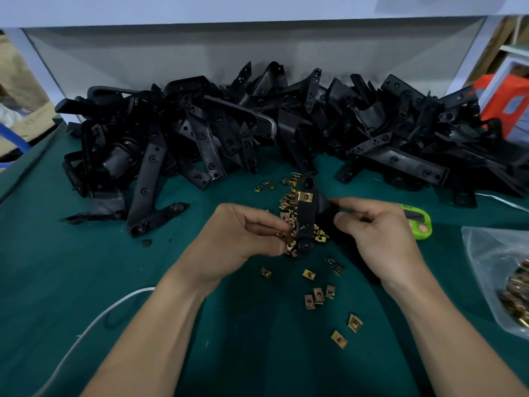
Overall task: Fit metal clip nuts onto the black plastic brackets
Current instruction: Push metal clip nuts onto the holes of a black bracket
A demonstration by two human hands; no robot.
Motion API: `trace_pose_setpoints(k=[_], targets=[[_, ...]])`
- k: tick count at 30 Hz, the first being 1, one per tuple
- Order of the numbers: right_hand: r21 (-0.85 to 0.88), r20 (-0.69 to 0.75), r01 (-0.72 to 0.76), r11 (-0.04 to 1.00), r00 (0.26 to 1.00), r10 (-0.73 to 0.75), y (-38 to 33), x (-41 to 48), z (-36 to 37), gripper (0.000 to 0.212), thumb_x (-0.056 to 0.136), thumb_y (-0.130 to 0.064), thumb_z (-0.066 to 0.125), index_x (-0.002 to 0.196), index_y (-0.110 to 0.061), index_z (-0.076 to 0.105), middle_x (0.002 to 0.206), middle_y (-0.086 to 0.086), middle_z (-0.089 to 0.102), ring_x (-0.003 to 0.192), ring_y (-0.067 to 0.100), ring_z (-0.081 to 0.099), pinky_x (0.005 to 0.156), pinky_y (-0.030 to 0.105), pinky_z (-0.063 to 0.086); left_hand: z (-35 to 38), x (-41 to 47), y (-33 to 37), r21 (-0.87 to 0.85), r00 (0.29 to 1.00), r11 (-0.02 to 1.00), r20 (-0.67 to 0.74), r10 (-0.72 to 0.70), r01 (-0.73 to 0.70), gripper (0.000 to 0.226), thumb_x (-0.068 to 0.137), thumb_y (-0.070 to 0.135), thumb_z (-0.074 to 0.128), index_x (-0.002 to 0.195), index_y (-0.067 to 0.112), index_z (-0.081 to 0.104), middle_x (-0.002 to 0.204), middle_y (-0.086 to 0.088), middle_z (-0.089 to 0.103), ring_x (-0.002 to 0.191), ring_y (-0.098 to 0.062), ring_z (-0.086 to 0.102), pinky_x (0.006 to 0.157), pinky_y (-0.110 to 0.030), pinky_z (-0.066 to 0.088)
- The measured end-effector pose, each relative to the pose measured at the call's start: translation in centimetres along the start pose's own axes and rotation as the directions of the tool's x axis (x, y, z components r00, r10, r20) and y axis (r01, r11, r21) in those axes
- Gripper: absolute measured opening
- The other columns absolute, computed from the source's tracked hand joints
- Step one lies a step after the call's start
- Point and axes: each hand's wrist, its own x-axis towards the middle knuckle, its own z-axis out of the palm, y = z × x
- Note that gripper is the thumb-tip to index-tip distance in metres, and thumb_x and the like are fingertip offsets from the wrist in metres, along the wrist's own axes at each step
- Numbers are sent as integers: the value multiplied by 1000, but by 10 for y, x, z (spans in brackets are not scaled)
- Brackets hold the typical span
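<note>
I see my right hand (378, 230) curled around a black bracket (305, 216), my left hand (237, 233) pinching a clip nut (287, 237). The clear bag (483, 253) at right holds more nuts (516, 299).

Assembly bench in a small parts workshop
A green-covered bench (86, 282) fills the frame, with a long heap of identical black plastic brackets (200, 124) across the upper middle, brass-coloured clip nuts (317, 295) scattered at centre, a clear bag (483, 253) of more at the right edge, a white frame (257, 10) along the top and cardboard (17, 81) at upper left
</note>
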Motion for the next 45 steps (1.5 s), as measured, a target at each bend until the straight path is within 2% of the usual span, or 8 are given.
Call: trace_pose_setpoints(k=[4, 9, 15, 22, 30, 35, 39, 45], targets=[[-31, 23, -1, 1000, 1000, 2, -3, -1, -1, 46, 89, -15, 73, 83, -61, 74, 80, -11, 77, 76, 3, 70, 70, 16, 50, 6, -2, 4, 5, 999, 1000, -25, -24, 24, 21, 86, -8, 70, 87, 10, 83, 79, -9, 78, 69, -11, 73, 55, -8, 43], [7, 15, -15, 1000, 1000, 14, -2, 0, -1, 42, 89, -13, 71, 90, -55, 77, 83, -2, 77, 79, 6, 70, 79, 25, 52, 6, -3, 5, -28, 996, 996, 0, -89, 89, 13, 94, 11, 68, 90, 12, 81, 88, -9, 79, 79, -20, 77, 53, -16, 38], [36, 26, -32, 999, 999, 31, 1, 2, -3, 42, 90, -13, 69, 93, -53, 78, 80, -19, 76, 80, -1, 70, 79, 21, 45, 2, -4, 6, -77, 997, 994, 15, -73, 74, 14, 78, 33, 76, 79, 20, 81, 88, -13, 79, 75, -21, 76, 54, -15, 43], [56, 51, 28, 998, 998, -31, -1, 2, -3, 41, 88, -12, 68, 94, -51, 78, 85, -15, 78, 79, -3, 69, 73, 12, 48, -4, -7, 9, -49, 997, 997, 45, -63, 65, 9, 81, 19, 82, 75, 13, 80, 79, -20, 75, 67, -26, 72, 66, -23, 55], [62, 89, 73, 995, 993, -78, 1, 1, -4, 42, 89, -11, 71, 93, -52, 78, 73, -4, 74, 72, 1, 65, 71, 12, 49, -4, -7, 9, -5, 994, 997, 84, -76, 76, 14, 86, 9, 75, 72, 11, 78, 75, -18, 74, 63, -23, 71, 61, -18, 53], [-2, 83, 82, 997, 993, -82, 5, 3, -3, 44, 91, -11, 72, 93, -54, 77, 67, -15, 68, 67, 1, 61, 68, 18, 48, -3, -6, 7, 16, 996, 999, 79, -36, 35, 15, 87, 6, 75, 72, 7, 78, 73, -19, 73, 62, -23, 69, 63, -21, 54], [-59, 37, 96, 994, 995, -94, 4, 1, -1, 45, 92, -15, 71, 92, -60, 74, 82, -20, 76, 80, -2, 70, 71, 16, 51, 3, -4, 3, 7, 1000, 1000, 13, -5, 4, 16, 86, 5, 76, 71, 8, 79, 71, -19, 73, 61, -25, 69, 64, -22, 55], [-98, -5, 106, 990, 994, -107, 4, -1, 1, 30, 92, -13, 71, 103, -40, 79, 90, -23, 76, 88, -3, 71, 74, 9, 52, 7, -1, -1, -12, 999, 1000, -43, 20, -21, 15, 85, 2, 75, 70, 1, 78, 69, -18, 72, 59, -24, 67, 64, -23, 56]])
